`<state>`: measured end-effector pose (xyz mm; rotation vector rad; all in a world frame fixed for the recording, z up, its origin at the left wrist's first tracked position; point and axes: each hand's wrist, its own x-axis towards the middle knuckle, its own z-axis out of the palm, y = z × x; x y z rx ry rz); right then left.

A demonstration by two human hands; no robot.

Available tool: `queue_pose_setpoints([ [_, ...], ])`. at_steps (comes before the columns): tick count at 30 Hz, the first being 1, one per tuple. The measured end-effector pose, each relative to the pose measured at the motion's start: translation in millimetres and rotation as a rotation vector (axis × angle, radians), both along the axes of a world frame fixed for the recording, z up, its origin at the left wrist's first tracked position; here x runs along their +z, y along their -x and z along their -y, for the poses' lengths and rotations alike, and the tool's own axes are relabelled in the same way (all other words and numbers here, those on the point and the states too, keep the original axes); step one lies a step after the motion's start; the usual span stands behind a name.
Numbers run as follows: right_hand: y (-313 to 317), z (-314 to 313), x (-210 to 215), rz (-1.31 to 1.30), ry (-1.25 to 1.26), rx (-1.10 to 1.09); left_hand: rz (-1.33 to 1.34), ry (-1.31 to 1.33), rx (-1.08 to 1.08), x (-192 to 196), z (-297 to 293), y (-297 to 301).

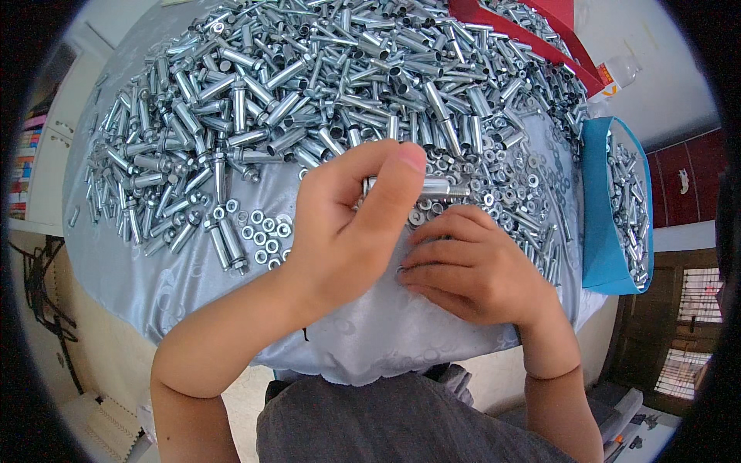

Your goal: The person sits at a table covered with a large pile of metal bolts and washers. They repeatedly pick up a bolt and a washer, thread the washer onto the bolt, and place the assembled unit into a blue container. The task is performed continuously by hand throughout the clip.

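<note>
My left hand is closed around a shiny metal anchor bolt, held above the table with its threaded end pointing right. The thumb lies over the top and hides part of the sleeve. Just to the right and a little nearer, my right hand is curled with its fingers bent inward, below the bolt's threaded end. Whatever those fingertips may hold is hidden. Loose nuts and washers lie beyond the right hand. A small group of nuts is spread to the left of my left wrist.
A wide heap of metal sleeves and bolts covers the table's far side. At right stands a blue open container of bolts. A red box and a clear bottle are at the far right. A silvery patterned cloth covers the table.
</note>
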<state>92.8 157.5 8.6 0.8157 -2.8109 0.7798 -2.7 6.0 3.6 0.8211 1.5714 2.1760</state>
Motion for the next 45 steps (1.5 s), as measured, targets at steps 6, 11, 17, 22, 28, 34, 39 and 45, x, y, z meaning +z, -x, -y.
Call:
queue_pose_setpoints([
  [6,1,4,-2,0.009,0.003,-0.08,0.045,-0.016,0.025,1,-1,-1],
  [11,-1,5,1,0.048,-0.04,-0.099,0.032,-0.031,0.012,-1,-1,-1],
  [17,-2,9,1,0.085,-0.03,-0.118,0.022,0.008,0.023,-2,-2,-1],
  [22,-4,8,0,0.068,-0.028,-0.065,0.029,0.044,0.009,-2,-3,-1],
  [28,-4,2,7,0.053,0.173,-0.125,0.058,0.094,-0.03,-2,-3,-5],
  [34,-9,-6,4,0.118,0.795,-0.576,0.013,0.153,-0.04,-3,-4,-5],
  [39,-10,-4,14,0.311,1.057,-0.59,-0.041,0.188,-0.066,-5,-6,-7],
  [45,-11,-3,15,0.349,1.085,-0.609,-0.066,0.326,-0.07,0,-7,-8],
])
